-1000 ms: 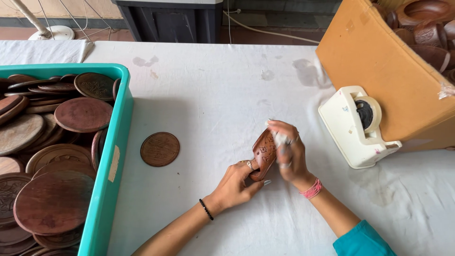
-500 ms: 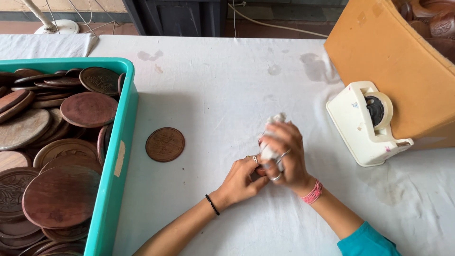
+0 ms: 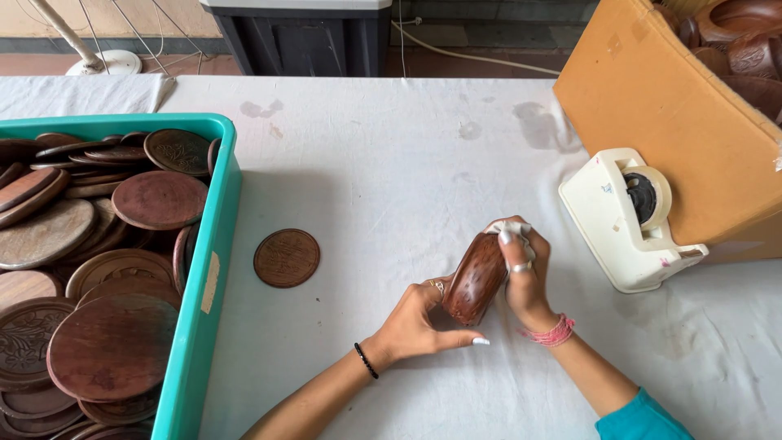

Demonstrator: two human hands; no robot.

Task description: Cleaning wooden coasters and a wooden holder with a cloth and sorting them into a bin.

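— So, where is the wooden piece (image 3: 475,279) sitting right now?

— Just right of the frame's centre, low down, between the two hands. It is standing on edge, tilted, a dark reddish-brown carved piece seen mostly from its rim.

— And the left hand (image 3: 417,319)?

— It is cupping the lower left side of the piece. The fingers are curling around the rim from below, and the thumb is lying stretched out along the white tablecloth (image 3: 391,163), pointing right under the piece.

— The right hand (image 3: 525,273)?

— It is pressing against the upper right side. Its fingers are bunched together, pinching a small white cloth (image 3: 510,231) against the top edge of the wood. The wrist is wearing a pink band.

— What is lying around them?

— At the left edge of the frame, a teal crate (image 3: 213,244) is holding a heap of round brown wooden discs. One single round disc (image 3: 286,257) is lying flat on the cloth just beside the crate, well apart from the hands. Right of the hands, a cream tape dispenser (image 3: 623,220) is standing against a cardboard box (image 3: 676,114) in the upper right corner, which is holding more dark wooden pieces.
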